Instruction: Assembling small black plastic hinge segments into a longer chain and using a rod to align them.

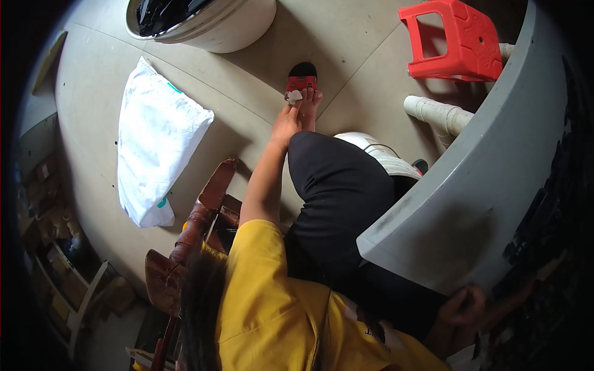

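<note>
My left hand [286, 123] reaches down along my black-trousered leg [337, 185] to my foot [311, 104], which rests in a red sandal [301, 81] on the tiled floor. Its fingertips pinch a small white wad of tissue or cloth [294, 96] against the toes. My right hand [465, 306] lies low at the right in shadow, by the near edge of a grey curved table [495, 173]. Its fingers look curled, but the dimness hides whether they hold anything. I sit on a brown wooden chair [198, 216] in a yellow shirt.
A white sack [154, 142] lies on the floor to the left. A large white tub [216, 25] stands at the top, and a red plastic stool [461, 40] at the top right. White pipes [433, 114] lie beside the table. Cluttered shelves [55, 247] line the left.
</note>
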Demonstrator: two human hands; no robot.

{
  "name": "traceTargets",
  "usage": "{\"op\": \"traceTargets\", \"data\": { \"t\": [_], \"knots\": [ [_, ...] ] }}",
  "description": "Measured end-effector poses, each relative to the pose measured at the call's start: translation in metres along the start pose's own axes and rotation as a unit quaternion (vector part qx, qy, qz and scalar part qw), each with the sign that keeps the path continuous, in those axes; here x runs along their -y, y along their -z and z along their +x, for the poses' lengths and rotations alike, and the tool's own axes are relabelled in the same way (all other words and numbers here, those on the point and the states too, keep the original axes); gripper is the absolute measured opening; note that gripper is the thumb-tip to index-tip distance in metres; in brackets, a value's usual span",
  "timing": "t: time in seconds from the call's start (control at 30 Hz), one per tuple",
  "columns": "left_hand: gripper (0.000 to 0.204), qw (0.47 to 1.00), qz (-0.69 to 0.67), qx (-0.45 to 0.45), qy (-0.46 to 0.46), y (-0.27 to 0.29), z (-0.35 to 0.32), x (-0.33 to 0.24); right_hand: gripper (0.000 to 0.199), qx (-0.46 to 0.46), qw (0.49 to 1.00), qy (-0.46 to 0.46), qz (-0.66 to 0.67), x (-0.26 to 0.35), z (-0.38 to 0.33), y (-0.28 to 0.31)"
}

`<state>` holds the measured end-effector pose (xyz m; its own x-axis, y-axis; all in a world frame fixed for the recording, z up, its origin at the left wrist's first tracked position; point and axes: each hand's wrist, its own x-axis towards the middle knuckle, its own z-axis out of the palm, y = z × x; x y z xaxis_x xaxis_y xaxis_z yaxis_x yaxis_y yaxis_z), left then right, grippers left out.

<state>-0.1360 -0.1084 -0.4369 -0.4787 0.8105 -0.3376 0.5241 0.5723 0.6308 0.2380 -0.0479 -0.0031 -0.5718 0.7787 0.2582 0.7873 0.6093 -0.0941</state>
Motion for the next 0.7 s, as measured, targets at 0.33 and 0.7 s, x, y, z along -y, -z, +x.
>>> {"op": "traceTargets", "data": {
  "t": [0.33, 0.7],
  "knots": [
    [0.052, 0.997, 0.049, 0.054, 0.013, -0.001, 0.005, 0.005, 0.017, -0.004, 1.0, -0.026, 0.013, -0.005, -0.011, 0.0],
    [0.054, 0.988, 0.09, 0.118, 0.047, 0.01, 0.011, -0.007, 0.016, 0.04, 0.998, -0.016, 0.05, -0.016, -0.024, 0.005]
  ]
}}
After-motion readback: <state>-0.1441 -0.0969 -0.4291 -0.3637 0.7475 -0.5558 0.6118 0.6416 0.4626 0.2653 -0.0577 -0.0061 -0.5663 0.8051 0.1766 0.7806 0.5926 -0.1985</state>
